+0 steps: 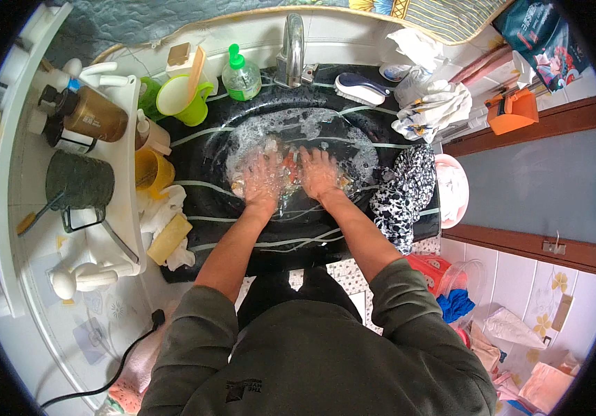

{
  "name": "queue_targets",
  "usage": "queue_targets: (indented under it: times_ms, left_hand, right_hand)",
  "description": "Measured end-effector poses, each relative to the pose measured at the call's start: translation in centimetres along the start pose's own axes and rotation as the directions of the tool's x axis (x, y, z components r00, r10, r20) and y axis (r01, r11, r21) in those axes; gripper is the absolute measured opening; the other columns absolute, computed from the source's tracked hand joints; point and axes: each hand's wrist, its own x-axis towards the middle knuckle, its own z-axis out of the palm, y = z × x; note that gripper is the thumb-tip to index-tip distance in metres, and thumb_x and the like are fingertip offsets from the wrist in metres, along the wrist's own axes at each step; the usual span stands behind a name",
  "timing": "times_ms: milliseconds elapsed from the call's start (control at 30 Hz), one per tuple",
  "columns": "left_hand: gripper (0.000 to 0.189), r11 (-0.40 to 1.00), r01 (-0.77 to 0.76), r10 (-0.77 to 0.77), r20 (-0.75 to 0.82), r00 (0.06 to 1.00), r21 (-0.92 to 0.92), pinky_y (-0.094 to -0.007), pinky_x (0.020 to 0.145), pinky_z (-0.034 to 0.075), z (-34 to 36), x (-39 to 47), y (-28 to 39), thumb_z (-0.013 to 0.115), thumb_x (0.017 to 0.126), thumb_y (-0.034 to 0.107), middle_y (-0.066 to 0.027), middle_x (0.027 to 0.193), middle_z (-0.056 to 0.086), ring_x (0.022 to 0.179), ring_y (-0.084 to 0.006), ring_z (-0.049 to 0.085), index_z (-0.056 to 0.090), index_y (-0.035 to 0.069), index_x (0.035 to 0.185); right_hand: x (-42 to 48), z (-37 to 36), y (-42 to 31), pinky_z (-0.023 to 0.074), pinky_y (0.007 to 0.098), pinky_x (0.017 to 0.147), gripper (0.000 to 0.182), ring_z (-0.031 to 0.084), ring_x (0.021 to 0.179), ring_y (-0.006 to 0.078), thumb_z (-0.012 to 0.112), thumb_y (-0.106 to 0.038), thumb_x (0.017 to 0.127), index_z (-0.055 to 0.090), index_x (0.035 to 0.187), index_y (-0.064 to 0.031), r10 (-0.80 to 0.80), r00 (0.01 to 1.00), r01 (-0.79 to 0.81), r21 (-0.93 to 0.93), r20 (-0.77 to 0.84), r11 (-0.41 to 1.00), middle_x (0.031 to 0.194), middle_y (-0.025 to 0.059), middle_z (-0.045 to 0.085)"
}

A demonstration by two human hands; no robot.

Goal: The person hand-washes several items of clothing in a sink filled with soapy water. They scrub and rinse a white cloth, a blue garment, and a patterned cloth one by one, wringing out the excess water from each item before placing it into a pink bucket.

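My left hand (262, 179) lies palm down in the foamy water (303, 122) of a black sink basin (209, 171), its fingers spread and partly veiled by suds. To its right my right hand (320, 174) is also palm down, fingers somewhat apart. Between them a reddish, multicoloured thing (290, 165) shows through the water. It may be patterned cloth, but ripples and bubbles blur it. Small orange-and-white patches show at the outer side of each hand. What lies under the palms is hidden. Neither hand visibly grips anything.
A chrome faucet (293, 52) rises behind the basin. Along the back stand a green-pump bottle (242, 78), a lime green cup (181, 101) and a scrub brush (359, 89). Black-and-white patterned cloth (404, 192) lies right; a yellow sponge (169, 239) is left, beside a white shelf (121, 208).
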Motion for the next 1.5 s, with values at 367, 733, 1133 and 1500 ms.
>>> queue_targets:
  times_ms: [367, 733, 1133, 1500]
  left_hand:
    - [0.042, 0.562, 0.408, -0.291, 0.29, 0.912, -0.719, -0.0483, 0.096, 0.037, -2.5, -4.7, 1.9, 0.07, 0.087, 0.027, -0.0174, 0.122, 0.052, 0.114, -0.0286, 0.048, 0.056, 0.003, 0.118]
    - [0.058, -0.654, 0.672, 0.072, 0.856, 0.512, -0.347, -0.0528, 0.1, 0.04, -6.4, 2.0, 2.3, 0.05, 0.088, 0.069, -0.0033, 0.1, 0.066, 0.095, -0.0246, 0.061, 0.064, 0.018, 0.109]
    - [0.027, -0.771, 0.365, -0.003, 0.577, 0.817, -0.521, -0.0349, 0.085, 0.052, 2.0, 1.1, 1.9, 0.048, 0.102, 0.032, -0.0042, 0.105, 0.064, 0.093, -0.0195, 0.061, 0.06, 0.009, 0.113]
    - [0.032, -0.383, 0.69, -0.228, 0.787, 0.574, -0.614, -0.0342, 0.067, 0.046, -4.9, -1.7, 3.2, 0.066, 0.088, 0.03, -0.0023, 0.105, 0.064, 0.09, -0.0169, 0.057, 0.062, 0.012, 0.114]
  right_hand:
    - [-2.1, -0.5, -0.3, 0.0491, 0.0491, 0.087, 0.061, 0.059, 0.104, 0.045, 0.059, -0.043, 0.092, 0.044, 0.14, -0.008, 0.377, 0.926, -0.318, 0.501, -0.017, 0.805, 0.123, 0.0284, 0.054]
    - [-4.0, -5.8, -4.5, 0.0497, 0.0398, 0.064, 0.035, 0.064, 0.065, 0.0269, 0.059, -0.032, 0.095, 0.069, 0.088, 0.0004, -0.017, 0.993, 0.118, 0.937, -0.119, 0.329, 0.075, 0.0173, 0.065]
    - [-1.6, -4.3, -6.1, 0.0503, 0.0519, 0.072, 0.038, 0.063, 0.075, 0.0459, 0.049, -0.029, 0.096, 0.069, 0.076, -0.0035, 0.27, 0.921, -0.022, 0.656, -0.28, 0.754, 0.077, 0.0246, 0.065]
    - [1.1, 0.5, 1.2, 0.0469, 0.0491, 0.085, 0.044, 0.059, 0.097, 0.0408, 0.058, -0.046, 0.09, 0.064, 0.103, -0.0044, 0.393, 0.787, -0.169, 0.446, -0.476, 0.879, 0.097, 0.0211, 0.064]
